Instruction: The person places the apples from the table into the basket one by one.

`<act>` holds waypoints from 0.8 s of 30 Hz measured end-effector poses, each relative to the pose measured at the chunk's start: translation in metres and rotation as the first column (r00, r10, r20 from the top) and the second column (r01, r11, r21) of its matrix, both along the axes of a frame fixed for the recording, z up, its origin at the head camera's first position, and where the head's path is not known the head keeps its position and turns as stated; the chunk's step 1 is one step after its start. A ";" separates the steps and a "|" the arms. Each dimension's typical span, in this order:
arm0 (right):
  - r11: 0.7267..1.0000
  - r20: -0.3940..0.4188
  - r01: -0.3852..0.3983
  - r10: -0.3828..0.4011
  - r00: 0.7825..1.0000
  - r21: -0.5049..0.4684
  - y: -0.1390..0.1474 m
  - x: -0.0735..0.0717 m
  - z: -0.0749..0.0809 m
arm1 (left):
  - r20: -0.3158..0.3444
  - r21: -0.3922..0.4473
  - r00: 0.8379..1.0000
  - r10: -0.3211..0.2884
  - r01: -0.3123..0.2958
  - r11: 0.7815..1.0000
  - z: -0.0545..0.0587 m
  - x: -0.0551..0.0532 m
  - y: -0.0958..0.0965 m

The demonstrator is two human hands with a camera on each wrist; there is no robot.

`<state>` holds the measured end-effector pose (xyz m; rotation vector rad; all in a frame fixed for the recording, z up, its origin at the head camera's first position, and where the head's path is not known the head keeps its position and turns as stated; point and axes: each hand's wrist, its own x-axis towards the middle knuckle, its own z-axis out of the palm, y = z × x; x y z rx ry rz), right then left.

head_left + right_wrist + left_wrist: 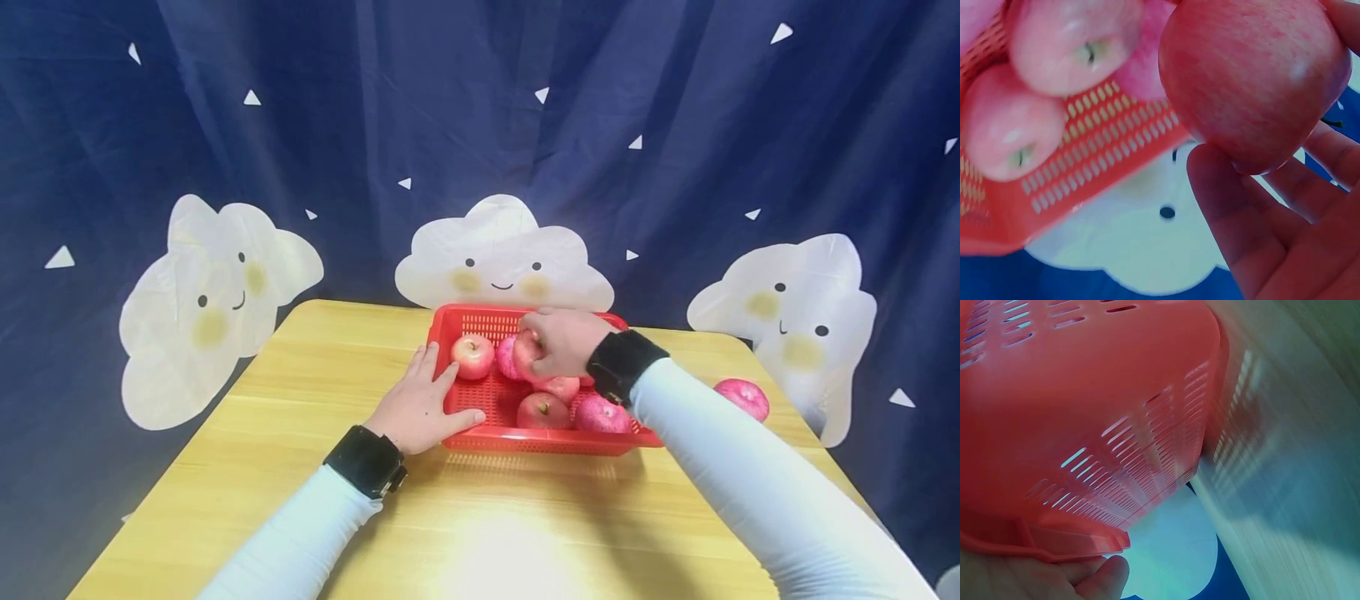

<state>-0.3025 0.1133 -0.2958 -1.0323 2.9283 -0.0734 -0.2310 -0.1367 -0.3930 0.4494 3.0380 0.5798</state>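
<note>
A red plastic basket [517,437] with slotted sides stands on the table and holds several apples. My left hand [414,410] rests with spread, fairly straight fingers on its left rim; the left wrist view shows fingertips [1110,575] against that rim. Above the basket's middle, my right hand [567,340] grips a red apple [1254,81] between thumb and fingers, clear of the basket floor. Around it in the basket lie a yellowish-red apple [472,357] at the left, a darker red apple [543,411] at the front and a pink apple [602,413] beside that. My right hand partly hides others.
Another pink apple [742,398] lies on the wooden table [337,350], right of the basket and partly behind my right sleeve. A dark blue curtain [480,100] with white clouds hangs behind the table's far edge.
</note>
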 end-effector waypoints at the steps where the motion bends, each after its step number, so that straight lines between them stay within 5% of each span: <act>1: 1.000 -0.004 -0.006 0.006 1.000 0.010 -0.005 -0.002 -0.003 | -0.001 0.002 1.000 -0.001 0.001 1.000 0.000 0.000 0.000; 19: 0.994 0.083 0.052 -0.060 0.995 0.096 -0.054 -0.016 -0.061 | -0.004 0.021 1.000 0.008 -0.008 1.000 -0.006 -0.002 0.001; 24: 0.989 0.033 0.051 -0.056 0.998 0.137 -0.058 -0.015 -0.075 | -0.014 0.020 1.000 0.008 -0.008 1.000 -0.006 -0.001 0.000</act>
